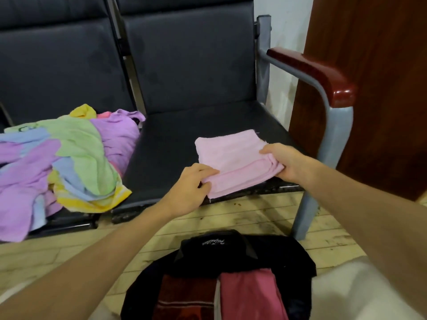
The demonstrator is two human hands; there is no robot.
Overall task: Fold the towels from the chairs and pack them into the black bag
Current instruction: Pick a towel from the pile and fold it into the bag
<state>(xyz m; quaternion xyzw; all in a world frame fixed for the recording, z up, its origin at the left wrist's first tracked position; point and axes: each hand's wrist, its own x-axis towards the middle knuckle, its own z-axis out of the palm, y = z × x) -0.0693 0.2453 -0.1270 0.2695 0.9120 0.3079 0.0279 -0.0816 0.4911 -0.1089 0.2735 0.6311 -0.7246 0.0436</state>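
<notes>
Hands are working at the near edge of a dark padded chair seat [175, 144], where a pale pink folded terry towel [231, 158] is lying flat, its front edge reaching the seat's front rim. The left hand [188, 189] is pinching the towel's near left corner, thumb on top and fingers curled under the folded layers, so it is clamped on the cloth. The right hand [285, 161] is gripping the towel's right edge in the same way, thumb pressing down on the upper layer and fingers wrapping beneath. Both bare forearms are reaching in from the bottom of the view. On the neighbouring dark seat to the left, a loose heap of unfolded towels in purple, light green, pale blue and yellow [62, 162] is spilling over the seat's front edge, well apart from the pink towel. Down on the pale wooden plank floor [231, 218], just in front of the chairs, an open black fabric bag [242, 252] is sitting, with a folded dark red striped towel [187, 299] and a folded rose-pink towel [249, 294] lying side by side inside it. A glossy reddish-brown armrest [316, 75] on a grey metal frame is standing to the right of the seat.
</notes>
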